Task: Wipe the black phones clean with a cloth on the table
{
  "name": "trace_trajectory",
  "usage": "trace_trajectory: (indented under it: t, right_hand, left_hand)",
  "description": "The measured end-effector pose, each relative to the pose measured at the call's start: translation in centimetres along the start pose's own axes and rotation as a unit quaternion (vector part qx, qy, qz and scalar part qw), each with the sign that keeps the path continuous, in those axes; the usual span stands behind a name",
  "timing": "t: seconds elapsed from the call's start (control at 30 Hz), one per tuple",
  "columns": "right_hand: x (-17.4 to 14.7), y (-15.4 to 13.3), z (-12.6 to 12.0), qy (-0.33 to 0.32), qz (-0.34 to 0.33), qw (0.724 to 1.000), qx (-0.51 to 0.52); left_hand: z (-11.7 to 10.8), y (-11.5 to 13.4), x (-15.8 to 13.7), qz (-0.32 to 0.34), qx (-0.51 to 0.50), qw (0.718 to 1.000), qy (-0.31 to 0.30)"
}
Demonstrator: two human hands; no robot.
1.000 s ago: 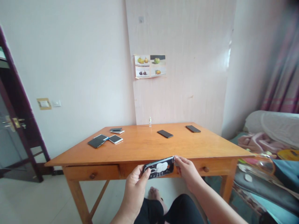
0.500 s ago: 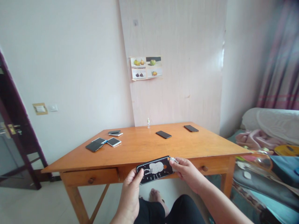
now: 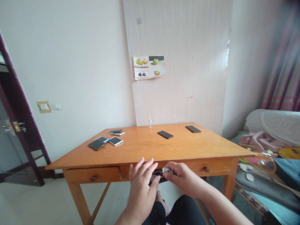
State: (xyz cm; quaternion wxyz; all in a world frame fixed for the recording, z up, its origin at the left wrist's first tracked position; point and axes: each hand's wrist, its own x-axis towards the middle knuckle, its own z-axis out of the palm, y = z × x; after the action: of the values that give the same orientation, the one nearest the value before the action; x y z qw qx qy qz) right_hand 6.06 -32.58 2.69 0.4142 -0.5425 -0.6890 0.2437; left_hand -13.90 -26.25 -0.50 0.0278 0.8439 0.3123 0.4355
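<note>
My right hand pinches one end of a black phone case, close to a small silvery-white piece at its corner. The case is turned nearly edge-on in front of the table's near edge, above my lap. My left hand is raised beside its other end with the fingers stretched and spread. Those fingers cover much of the case, and whether they touch it I cannot tell.
On the wooden table lie two dark phones toward the right and back. Several phone-like devices lie at the left. A small clear bottle stands at the back. Bedding and a grey bag are at the right.
My left hand has loosened from the case and its fingers have spread over it. The case has turned from showing its printed back to almost edge-on. My right hand still grips its end.
</note>
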Motion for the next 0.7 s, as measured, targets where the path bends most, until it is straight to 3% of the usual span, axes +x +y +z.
trace_trajectory:
  t: [0.17,0.3,0.47,0.57,0.7]
  right_hand:
    - [-0.1,-1.2,0.3,-0.011,-0.024,1.0,0.007]
    - [0.3,0.6,0.4,0.003,-0.011,0.998,0.062]
    - [0.9,1.9,1.8,0.074,0.048,0.989,0.122]
    - [0.6,-0.1,3.5,0.106,0.012,0.985,0.138]
    - [0.1,-2.6,4.8,0.07,-0.041,0.981,0.174]
  left_hand:
    - [0.2,0.4,0.0,-0.066,-0.14,0.988,-0.003]
    - [-0.1,-0.1,0.0,-0.13,-0.246,0.96,0.028]
    - [0.1,0.0,-0.1,-0.116,-0.176,0.977,0.041]
    - [0.8,0.2,-0.4,-0.077,-0.12,0.989,0.032]
    - [1.1,0.2,-0.6,-0.034,-0.123,0.992,0.018]
